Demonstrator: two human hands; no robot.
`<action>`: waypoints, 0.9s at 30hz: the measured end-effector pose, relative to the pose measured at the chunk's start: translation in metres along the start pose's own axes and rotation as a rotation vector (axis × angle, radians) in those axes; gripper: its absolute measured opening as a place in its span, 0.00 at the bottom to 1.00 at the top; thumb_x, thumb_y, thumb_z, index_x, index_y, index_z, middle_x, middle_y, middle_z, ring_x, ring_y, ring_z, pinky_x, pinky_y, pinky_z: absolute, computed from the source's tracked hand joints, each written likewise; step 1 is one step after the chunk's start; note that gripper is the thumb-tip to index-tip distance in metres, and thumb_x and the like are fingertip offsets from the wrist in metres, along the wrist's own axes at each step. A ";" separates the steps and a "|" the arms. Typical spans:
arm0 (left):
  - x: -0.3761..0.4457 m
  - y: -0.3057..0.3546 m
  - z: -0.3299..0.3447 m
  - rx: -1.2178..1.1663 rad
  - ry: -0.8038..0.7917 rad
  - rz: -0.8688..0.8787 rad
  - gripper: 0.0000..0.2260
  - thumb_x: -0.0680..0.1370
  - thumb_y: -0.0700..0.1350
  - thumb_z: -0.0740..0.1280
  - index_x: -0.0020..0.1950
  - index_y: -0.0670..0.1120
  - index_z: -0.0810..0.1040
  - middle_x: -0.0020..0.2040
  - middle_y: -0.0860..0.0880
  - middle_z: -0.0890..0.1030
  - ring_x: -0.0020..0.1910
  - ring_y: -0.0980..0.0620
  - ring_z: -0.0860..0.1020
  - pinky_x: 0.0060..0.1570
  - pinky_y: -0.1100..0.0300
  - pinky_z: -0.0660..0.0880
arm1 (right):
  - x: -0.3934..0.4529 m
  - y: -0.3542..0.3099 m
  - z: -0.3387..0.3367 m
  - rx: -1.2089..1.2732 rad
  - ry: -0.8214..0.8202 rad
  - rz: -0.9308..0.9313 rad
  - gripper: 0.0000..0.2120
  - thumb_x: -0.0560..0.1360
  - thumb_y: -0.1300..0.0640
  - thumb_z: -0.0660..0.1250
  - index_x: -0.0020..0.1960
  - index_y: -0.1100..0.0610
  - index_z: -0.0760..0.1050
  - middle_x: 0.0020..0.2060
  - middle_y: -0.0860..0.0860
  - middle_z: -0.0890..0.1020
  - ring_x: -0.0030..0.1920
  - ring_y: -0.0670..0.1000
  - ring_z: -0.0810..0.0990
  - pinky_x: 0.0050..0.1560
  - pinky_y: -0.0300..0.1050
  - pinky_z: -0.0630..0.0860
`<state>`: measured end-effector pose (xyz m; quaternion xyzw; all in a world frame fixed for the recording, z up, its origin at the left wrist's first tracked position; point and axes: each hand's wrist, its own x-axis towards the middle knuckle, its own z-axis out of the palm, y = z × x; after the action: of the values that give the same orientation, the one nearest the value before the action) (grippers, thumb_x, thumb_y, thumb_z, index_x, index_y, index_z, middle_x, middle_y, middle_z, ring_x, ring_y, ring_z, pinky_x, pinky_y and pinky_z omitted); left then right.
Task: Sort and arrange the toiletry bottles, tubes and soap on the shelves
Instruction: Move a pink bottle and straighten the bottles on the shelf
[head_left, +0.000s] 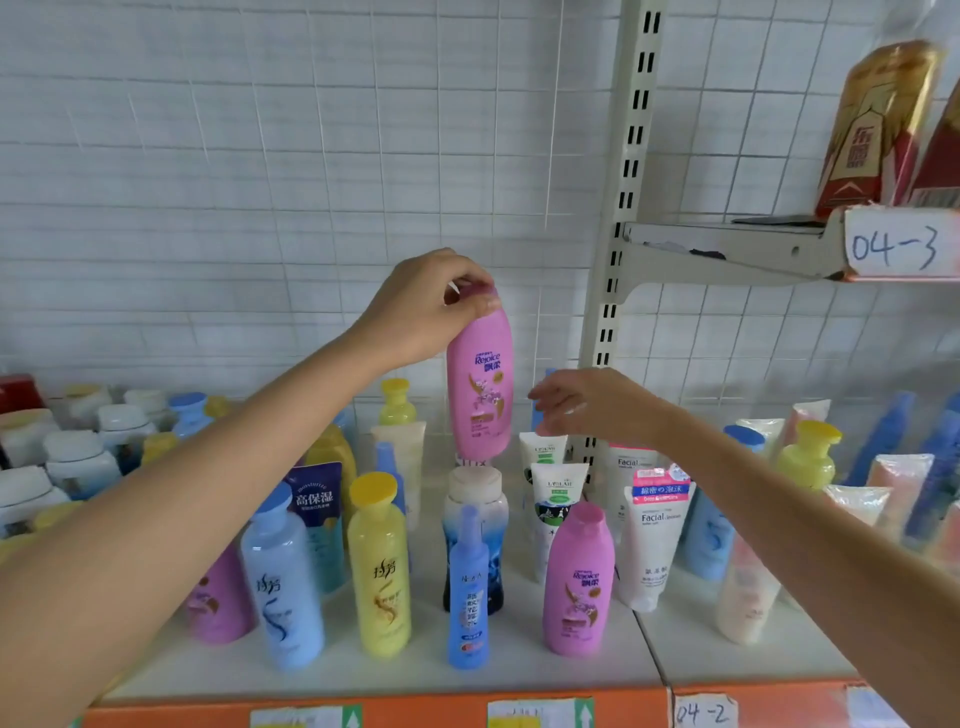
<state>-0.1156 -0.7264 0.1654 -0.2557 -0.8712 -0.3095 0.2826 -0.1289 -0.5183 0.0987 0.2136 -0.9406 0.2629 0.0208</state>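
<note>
My left hand (431, 306) pinches the cap of a pink Rejoice bottle (480, 384) and holds it upright in the air above the shelf (519, 670). To the right of that bottle my right hand (582, 405) hovers with relaxed fingers and holds nothing. A second pink Rejoice bottle (577, 582) stands at the shelf's front. Left of it stand a small blue spray bottle (468, 592), a yellow bottle (379, 566) and a light blue bottle (283, 582). A third pink bottle (218, 603) is partly hidden behind my left forearm.
White Facial tubes (652, 545) and green-label tubes (553, 509) stand right of centre. White jars (78, 462) crowd the far left. More blue and yellow bottles (808, 452) fill the right bay. A slotted upright post (618, 234) carries a higher shelf labelled 04-3 (893, 244).
</note>
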 end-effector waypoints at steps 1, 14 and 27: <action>0.000 0.003 0.000 0.011 -0.005 0.005 0.10 0.75 0.45 0.67 0.55 0.44 0.79 0.52 0.48 0.78 0.47 0.53 0.76 0.46 0.66 0.69 | -0.002 -0.008 -0.006 0.078 0.047 -0.036 0.22 0.69 0.53 0.73 0.62 0.53 0.73 0.54 0.47 0.80 0.53 0.45 0.79 0.60 0.39 0.73; -0.037 0.013 -0.036 0.052 -0.012 -0.053 0.10 0.74 0.46 0.69 0.54 0.47 0.79 0.51 0.53 0.81 0.46 0.57 0.80 0.45 0.72 0.72 | 0.015 -0.078 -0.003 0.253 0.169 -0.328 0.14 0.68 0.54 0.73 0.49 0.59 0.75 0.44 0.53 0.81 0.46 0.54 0.79 0.52 0.48 0.75; -0.073 -0.051 -0.122 0.122 -0.017 -0.201 0.21 0.64 0.57 0.73 0.50 0.44 0.80 0.45 0.47 0.83 0.44 0.49 0.81 0.51 0.49 0.77 | 0.072 -0.174 0.044 0.250 0.142 -0.519 0.16 0.66 0.53 0.75 0.49 0.58 0.75 0.39 0.47 0.79 0.38 0.41 0.76 0.40 0.27 0.70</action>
<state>-0.0547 -0.8642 0.1769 -0.1519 -0.9120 -0.2804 0.2579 -0.1189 -0.7025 0.1557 0.4291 -0.8110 0.3771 0.1264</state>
